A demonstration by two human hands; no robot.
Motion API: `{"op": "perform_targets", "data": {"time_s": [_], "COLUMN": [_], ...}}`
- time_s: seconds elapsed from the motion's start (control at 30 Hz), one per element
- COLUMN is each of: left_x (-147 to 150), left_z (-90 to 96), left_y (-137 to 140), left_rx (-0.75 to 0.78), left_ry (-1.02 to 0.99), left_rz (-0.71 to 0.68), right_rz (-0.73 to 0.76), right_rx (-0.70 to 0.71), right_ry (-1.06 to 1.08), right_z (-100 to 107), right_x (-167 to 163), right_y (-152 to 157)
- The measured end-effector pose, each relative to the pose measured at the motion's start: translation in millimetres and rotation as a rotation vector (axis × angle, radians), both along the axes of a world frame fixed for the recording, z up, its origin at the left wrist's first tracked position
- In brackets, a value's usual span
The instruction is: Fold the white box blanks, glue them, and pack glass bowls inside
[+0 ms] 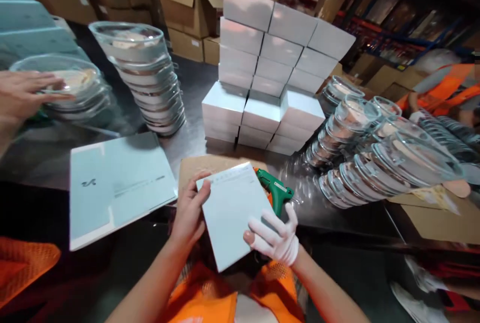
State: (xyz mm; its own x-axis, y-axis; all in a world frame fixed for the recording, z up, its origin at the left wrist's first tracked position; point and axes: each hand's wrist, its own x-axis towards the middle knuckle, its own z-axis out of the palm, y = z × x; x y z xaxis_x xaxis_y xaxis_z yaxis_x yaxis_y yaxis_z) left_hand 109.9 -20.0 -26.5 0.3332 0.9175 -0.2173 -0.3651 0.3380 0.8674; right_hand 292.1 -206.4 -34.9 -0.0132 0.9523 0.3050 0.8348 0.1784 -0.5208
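A flat white box with faint print along its far edge is tilted in front of me. My bare left hand grips its left edge, thumb on top and the other fingers partly hidden. My right hand wears a white glove with the thumb tip bare. Its fingers are spread at the box's right side, the thumb near or touching the surface. Just behind the box lies a green and orange glue gun, partly covered. Under that area is a piece of cardboard.
White boxes are stacked ahead. Stacks of clear round containers stand left and right. A pale blue printed flat box overhangs the table edge. Another person's hand rests on containers at left; a person in orange is at right.
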Motion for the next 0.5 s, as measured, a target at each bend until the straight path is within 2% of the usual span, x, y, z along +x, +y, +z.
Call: {"op": "perform_targets", "data": {"time_s": [0.07, 0.13, 0.2, 0.27, 0.33, 0.43, 0.5], "left_x": [1, -5, -15, -28, -41, -68, -93], "left_z": [-5.7, -13.6, -18.9, -18.5, -13.8, -6.7, -6.6], "left_y": [4, 8, 14, 20, 25, 37, 53], "left_rx": [0.132, 0.318, 0.477, 0.543, 0.558, 0.616, 0.652], "left_ry": [-0.048, -0.023, 0.080, 0.194, 0.290, 0.496, 0.716], "left_rz": [0.070, 0.198, 0.307, 0.354, 0.379, 0.475, 0.601], "right_rz": [0.080, 0.013, -0.134, -0.230, -0.332, -0.462, -0.550], "right_rx": [0.207, 0.427, 0.504, 0.443, 0.346, 0.108, 0.055], "right_ry": [-0.244, -0.411, -0.509, -0.543, -0.620, -0.688, -0.666], "right_z": [27, 63, 103, 137, 160, 170, 161], "right_x": [14, 32, 51, 70, 87, 103, 100], "right_y": [21, 52, 94, 146, 198, 251, 257]}}
